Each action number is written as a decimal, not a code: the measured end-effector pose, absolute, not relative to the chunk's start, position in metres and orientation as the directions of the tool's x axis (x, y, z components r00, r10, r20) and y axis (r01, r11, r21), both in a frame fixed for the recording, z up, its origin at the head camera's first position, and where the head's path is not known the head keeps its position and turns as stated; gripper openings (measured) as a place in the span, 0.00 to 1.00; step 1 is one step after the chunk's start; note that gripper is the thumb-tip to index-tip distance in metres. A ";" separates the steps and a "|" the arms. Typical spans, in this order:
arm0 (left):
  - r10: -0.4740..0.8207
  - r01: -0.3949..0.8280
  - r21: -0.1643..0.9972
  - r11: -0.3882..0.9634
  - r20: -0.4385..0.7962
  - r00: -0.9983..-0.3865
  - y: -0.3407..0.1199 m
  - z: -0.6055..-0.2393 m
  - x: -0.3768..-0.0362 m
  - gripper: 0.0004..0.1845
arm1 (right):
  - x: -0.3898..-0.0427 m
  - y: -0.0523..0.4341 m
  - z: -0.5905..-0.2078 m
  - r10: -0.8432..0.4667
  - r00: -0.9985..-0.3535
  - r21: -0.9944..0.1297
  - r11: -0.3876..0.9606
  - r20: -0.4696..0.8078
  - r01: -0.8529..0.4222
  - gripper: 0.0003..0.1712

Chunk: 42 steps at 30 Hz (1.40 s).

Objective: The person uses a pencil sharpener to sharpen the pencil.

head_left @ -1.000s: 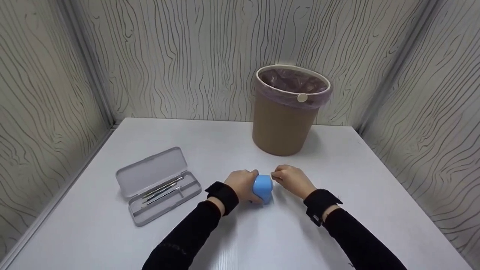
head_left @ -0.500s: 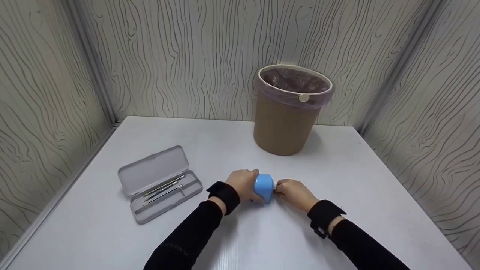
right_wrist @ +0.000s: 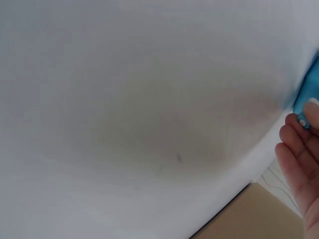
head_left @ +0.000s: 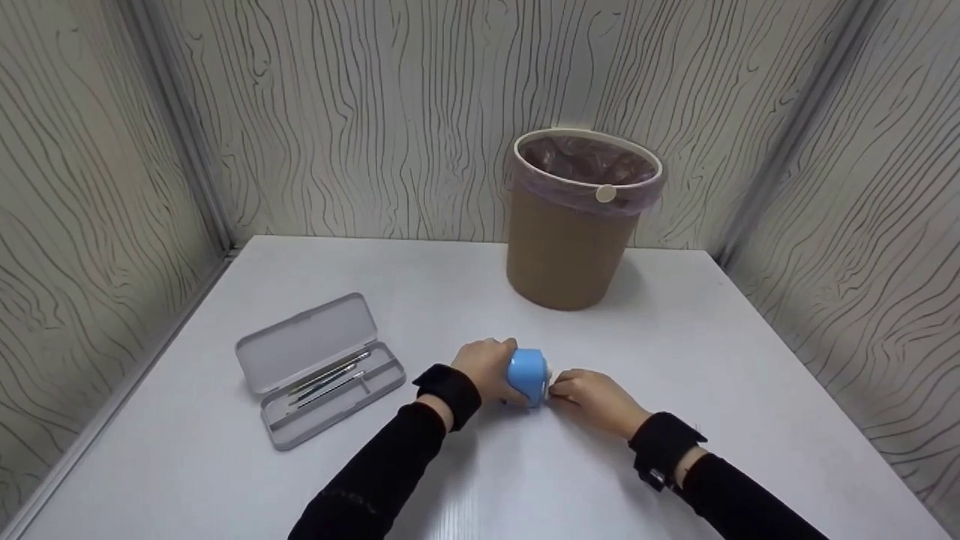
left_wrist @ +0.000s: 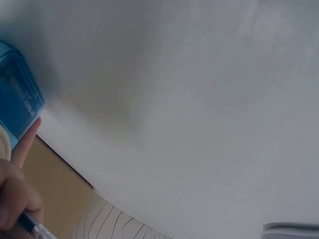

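Inside left hand: glossy, round-cornered blue block.

Black sleeves; black wristbands, perhaps fabric.

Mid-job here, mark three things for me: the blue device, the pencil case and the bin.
Blue device (head_left: 528,367): head view, on its exposed casing.
Pencil case (head_left: 309,342): head view, on the inside of its raised lid.
Bin (head_left: 568,255): head view, on its brown outer wall.
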<state>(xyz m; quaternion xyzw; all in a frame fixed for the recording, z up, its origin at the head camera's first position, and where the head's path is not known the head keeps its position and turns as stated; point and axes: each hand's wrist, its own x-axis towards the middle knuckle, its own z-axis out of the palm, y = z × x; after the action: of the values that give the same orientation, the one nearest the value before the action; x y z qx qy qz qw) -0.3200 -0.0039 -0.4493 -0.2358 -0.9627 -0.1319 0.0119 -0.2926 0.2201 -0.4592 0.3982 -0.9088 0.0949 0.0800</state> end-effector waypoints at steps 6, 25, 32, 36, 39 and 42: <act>0.442 0.448 0.249 0.859 0.082 -0.893 -0.003 -0.448 -0.319 0.41 | -0.288 0.225 -0.459 -0.719 -0.651 -0.132 0.640 0.244 -0.757 0.08; 0.428 0.419 0.256 0.871 0.022 -0.903 -0.003 -0.443 -0.321 0.42 | -0.277 0.228 -0.419 -0.695 -0.618 -0.108 0.628 0.367 -0.771 0.08; 0.452 0.450 0.217 0.866 0.042 -0.891 -0.003 -0.444 -0.321 0.42 | -0.291 0.227 -0.408 -0.667 -0.622 -0.094 0.647 0.410 -0.757 0.08; 0.471 0.471 0.193 0.860 0.051 -0.881 -0.004 -0.445 -0.321 0.41 | -0.301 0.226 -0.405 -0.661 -0.609 -0.075 0.648 0.438 -0.758 0.07; 0.470 0.469 0.214 0.857 0.048 -0.881 -0.004 -0.446 -0.322 0.41 | -0.306 0.224 -0.404 -0.653 -0.618 -0.062 0.663 0.438 -0.746 0.07; 0.468 0.466 0.225 0.856 0.045 -0.882 -0.003 -0.446 -0.322 0.41 | -0.310 0.222 -0.404 -0.634 -0.646 -0.059 0.693 0.425 -0.719 0.08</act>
<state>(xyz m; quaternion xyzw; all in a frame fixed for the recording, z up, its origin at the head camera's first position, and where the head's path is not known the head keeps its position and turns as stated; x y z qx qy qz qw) -0.3224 -0.0034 -0.4459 -0.2424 -0.9632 -0.1156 -0.0056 -0.3103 0.2218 -0.4035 0.3756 -0.9004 0.1116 0.1892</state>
